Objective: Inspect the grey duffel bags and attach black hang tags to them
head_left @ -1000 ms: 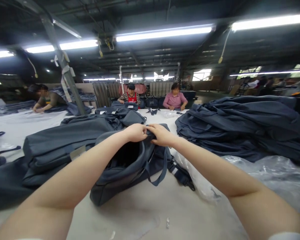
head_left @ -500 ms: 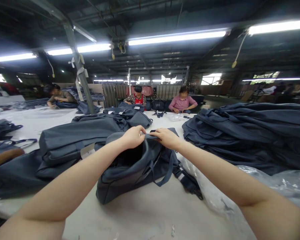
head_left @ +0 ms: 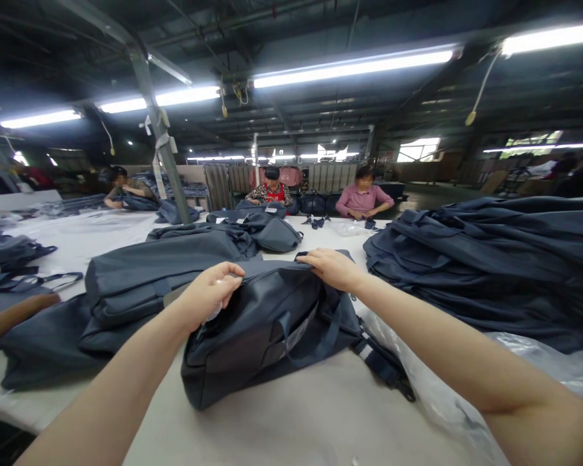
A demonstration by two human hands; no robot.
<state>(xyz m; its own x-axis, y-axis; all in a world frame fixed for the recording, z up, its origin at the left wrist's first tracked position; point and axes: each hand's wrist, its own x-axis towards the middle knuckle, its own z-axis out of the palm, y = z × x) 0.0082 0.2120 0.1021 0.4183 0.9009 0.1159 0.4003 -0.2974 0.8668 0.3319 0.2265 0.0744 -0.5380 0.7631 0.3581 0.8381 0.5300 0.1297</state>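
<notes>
A dark blue-grey bag [head_left: 252, 330] lies on the pale table [head_left: 301, 421] in front of me, its handle loops hanging down the near side. My left hand [head_left: 214, 291] is closed in a pinch at the left part of its top opening, where the zipper edge runs; the pinched part is small. My right hand [head_left: 328, 266] grips the top edge at the right end, fingers bent over the fabric. Between the hands the top edge is drawn nearly together. A dark strap with white stripes [head_left: 379, 359] rests beside the bag's right end.
Stacked bags [head_left: 490, 259] rise at the right, above clear plastic [head_left: 457, 395]. More bags [head_left: 146, 272] lie behind and left. Another person's arm [head_left: 19, 317] reaches in from the left edge. Three people sit across the tables, one in pink [head_left: 364, 199].
My left hand has moved left and down along the bag's top, away from my right hand. The gaping opening has narrowed. The view has shifted slightly.
</notes>
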